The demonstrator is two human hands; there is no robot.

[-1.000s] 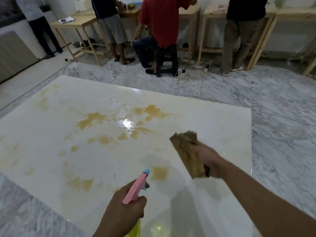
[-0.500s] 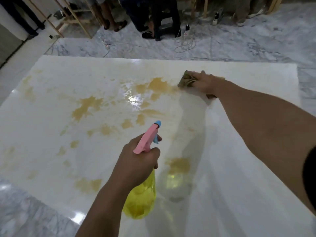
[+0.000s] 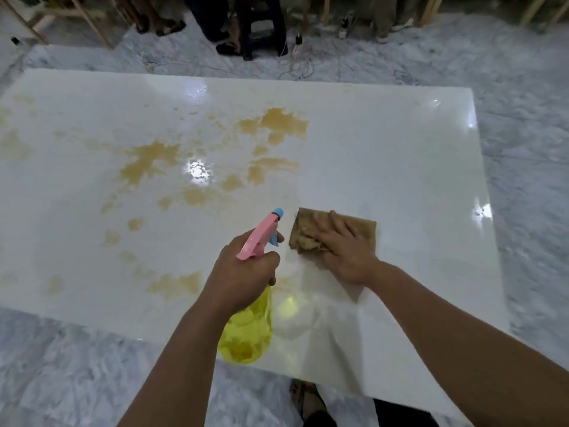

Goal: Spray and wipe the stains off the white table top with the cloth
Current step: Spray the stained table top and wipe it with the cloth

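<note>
A glossy white table top (image 3: 400,155) carries several yellow-brown stains (image 3: 277,124) across its middle and left. My left hand (image 3: 243,272) grips a spray bottle (image 3: 249,331) with a yellow body and a pink trigger head, its blue nozzle pointing away over the table. Just right of the nozzle, my right hand (image 3: 345,248) presses flat on a brown cloth (image 3: 365,226) that lies on the table. The fingers lie spread over the cloth, not curled round it.
Grey marble floor (image 3: 523,72) surrounds the low table. Beyond the far edge stand people's legs (image 3: 212,20), a dark stool (image 3: 261,23), wooden table legs and power cables (image 3: 295,66) on the floor. My own foot (image 3: 308,402) shows below the near edge.
My right hand has dragged the cloth from the far stains back toward me, down the table's right of centre. The stain that lay near the bottle is gone. The view tilted further down.
</note>
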